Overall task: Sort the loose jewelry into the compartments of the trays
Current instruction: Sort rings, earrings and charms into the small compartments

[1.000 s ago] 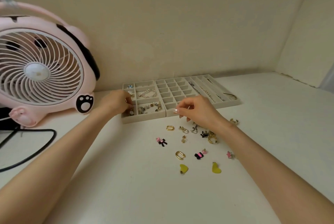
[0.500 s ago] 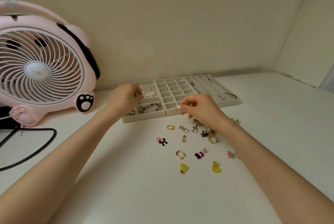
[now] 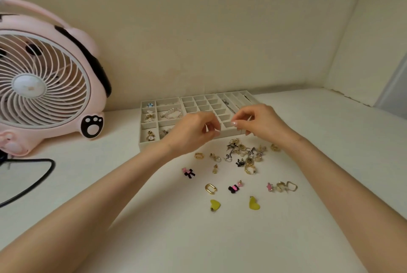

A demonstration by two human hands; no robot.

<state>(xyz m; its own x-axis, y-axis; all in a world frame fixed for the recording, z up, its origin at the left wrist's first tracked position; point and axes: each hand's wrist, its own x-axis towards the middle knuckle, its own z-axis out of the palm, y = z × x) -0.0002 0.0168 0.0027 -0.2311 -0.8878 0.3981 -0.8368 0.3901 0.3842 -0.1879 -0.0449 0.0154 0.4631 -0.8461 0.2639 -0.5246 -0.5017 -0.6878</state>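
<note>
At the frame centre, the left hand (image 3: pixel 193 133) and right hand (image 3: pixel 263 124) are held over the trays (image 3: pixel 140 140), fingers pinched; whether anything is held cannot be told. Jewelry (image 3: pixel 242 159) is scattered below.

Two pale grey trays stand side by side, touching. The grid tray (image 3: pixel 198 103) has rows of small square cells and, on its right, long slots, one holding a thin chain (image 3: pixel 229 105). The left tray (image 3: pixel 143 138), against the grid tray's left wall, has larger compartments holding a pearl strand (image 3: pixel 170 114), a blue-and-white piece (image 3: pixel 150 105) and small gold pieces.

In front of the grid tray, loose pieces lie flat. A tangled heap (image 3: pixel 244 153) of gold and silver is nearest. Left of it lies a gold oval hoop (image 3: pixel 198 155). Farther forward are a pink-and-black bow (image 3: pixel 188 172), a second gold hoop (image 3: pixel 210 188), a black-and-pink bow (image 3: pixel 233 188) and a pink star (image 3: pixel 270 186). Farthest lie two yellow-green hearts (image 3: pixel 215 205).
</note>
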